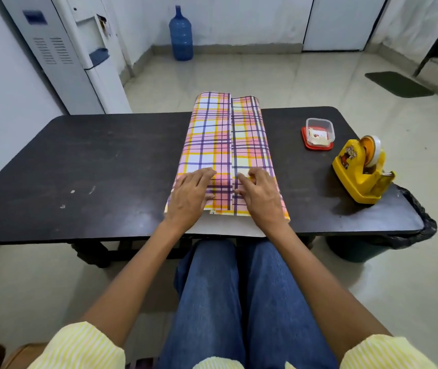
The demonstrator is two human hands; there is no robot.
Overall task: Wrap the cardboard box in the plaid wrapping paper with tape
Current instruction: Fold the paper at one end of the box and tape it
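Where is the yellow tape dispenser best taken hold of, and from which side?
Hold the tape dispenser across its flat yellow side walls, below the tape roll, coming down from above. The roll sits exposed on top and the cutter end juts rightward, so it is probably best to keep clear of both.

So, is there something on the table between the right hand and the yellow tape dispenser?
Nothing visible does. Only bare table lies between the right hand, which rests on the plaid wrapping paper, and the tape dispenser. The clear container on its red lid stands farther back, off that line.
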